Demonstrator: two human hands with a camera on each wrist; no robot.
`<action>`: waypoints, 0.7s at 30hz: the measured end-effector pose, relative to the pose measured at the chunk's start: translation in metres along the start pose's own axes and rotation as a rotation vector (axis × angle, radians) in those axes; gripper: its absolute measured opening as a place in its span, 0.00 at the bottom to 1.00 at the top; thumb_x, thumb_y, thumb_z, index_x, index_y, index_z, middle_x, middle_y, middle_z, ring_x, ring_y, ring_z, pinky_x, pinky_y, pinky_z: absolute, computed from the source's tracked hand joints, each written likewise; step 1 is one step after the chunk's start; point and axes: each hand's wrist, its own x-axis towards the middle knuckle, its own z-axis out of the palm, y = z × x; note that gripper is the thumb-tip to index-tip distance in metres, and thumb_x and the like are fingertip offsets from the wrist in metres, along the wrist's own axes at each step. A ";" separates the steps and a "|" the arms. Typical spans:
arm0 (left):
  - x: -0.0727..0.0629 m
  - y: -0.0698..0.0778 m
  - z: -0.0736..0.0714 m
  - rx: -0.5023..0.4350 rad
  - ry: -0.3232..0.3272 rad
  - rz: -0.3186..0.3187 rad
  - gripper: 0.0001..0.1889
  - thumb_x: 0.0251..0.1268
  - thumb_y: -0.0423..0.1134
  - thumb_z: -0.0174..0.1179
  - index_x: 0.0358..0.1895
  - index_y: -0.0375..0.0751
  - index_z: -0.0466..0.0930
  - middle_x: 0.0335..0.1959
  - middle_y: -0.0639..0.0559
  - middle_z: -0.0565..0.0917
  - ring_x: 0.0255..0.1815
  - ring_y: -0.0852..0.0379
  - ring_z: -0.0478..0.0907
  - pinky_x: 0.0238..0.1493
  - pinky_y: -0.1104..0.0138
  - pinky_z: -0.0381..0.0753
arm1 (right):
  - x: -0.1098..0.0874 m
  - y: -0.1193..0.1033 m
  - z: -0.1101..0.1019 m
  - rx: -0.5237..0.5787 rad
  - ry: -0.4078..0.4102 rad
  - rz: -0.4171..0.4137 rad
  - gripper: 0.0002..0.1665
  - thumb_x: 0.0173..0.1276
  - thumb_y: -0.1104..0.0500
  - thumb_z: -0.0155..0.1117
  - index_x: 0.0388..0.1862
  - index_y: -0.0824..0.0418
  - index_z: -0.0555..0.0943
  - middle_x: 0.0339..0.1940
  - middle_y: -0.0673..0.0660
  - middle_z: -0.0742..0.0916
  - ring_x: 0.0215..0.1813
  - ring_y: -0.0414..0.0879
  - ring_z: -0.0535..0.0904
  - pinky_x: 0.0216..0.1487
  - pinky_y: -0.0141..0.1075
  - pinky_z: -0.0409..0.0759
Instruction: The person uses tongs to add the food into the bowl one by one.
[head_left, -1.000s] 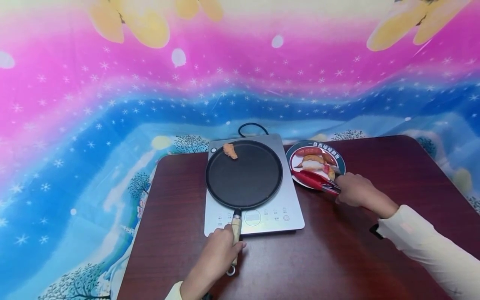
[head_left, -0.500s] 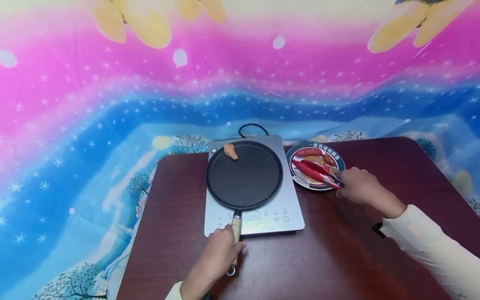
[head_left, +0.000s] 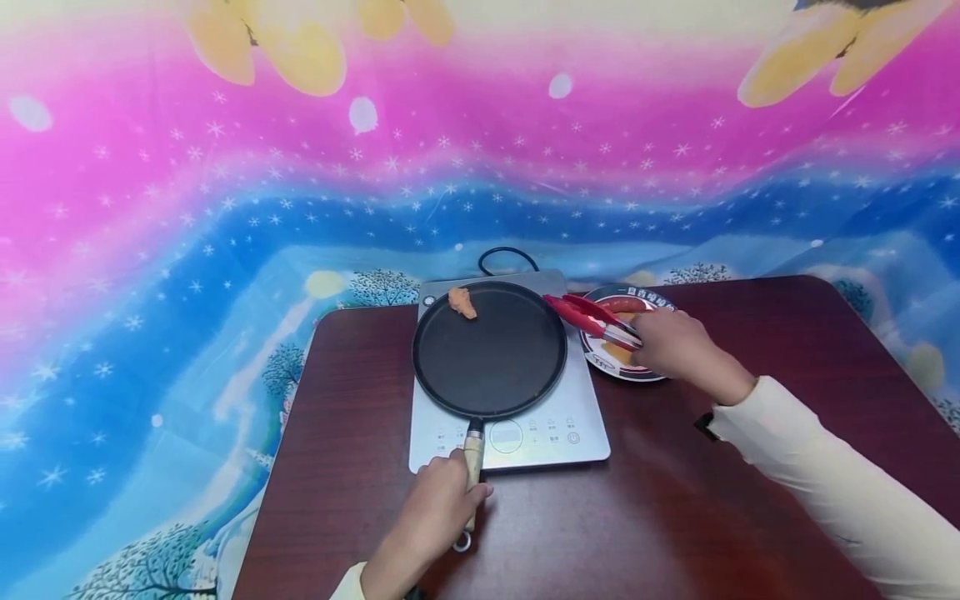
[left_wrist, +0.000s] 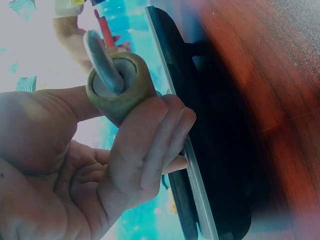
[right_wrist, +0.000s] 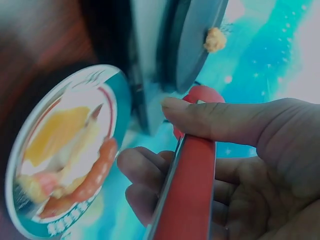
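My left hand [head_left: 442,500] grips the pale handle [head_left: 473,458] of a flat black frying pan [head_left: 491,358]; in the left wrist view its fingers curl round the handle [left_wrist: 122,100]. A small piece of fried chicken [head_left: 462,302] lies near the pan's far left rim. My right hand [head_left: 678,346] holds red tongs [head_left: 581,317] by their steel-and-red arms, thumb on top. Their tips reach the pan's right rim in the head view. I cannot tell whether they hold food. Under the tongs sits a plate [head_left: 630,375] with a sausage [right_wrist: 100,172] and other food pieces.
The pan stands on a silver induction cooker [head_left: 585,446] with a black cord [head_left: 508,248] looped behind it. The dark red wooden table [head_left: 352,392] backs onto a colourful snow-scene cloth [head_left: 360,208]. The plate stands close to the cooker's right side.
The tongs dipped over the food on the plate, then my right hand carried them left and up, to the pan's right rim. My left hand and the pan have stayed put.
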 end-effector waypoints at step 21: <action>0.000 0.001 -0.001 0.023 0.021 0.023 0.17 0.58 0.41 0.75 0.35 0.31 0.78 0.19 0.49 0.76 0.17 0.58 0.74 0.18 0.69 0.72 | 0.042 -0.080 0.001 -0.023 0.076 -0.030 0.15 0.64 0.59 0.71 0.46 0.67 0.85 0.40 0.64 0.88 0.37 0.57 0.81 0.41 0.53 0.83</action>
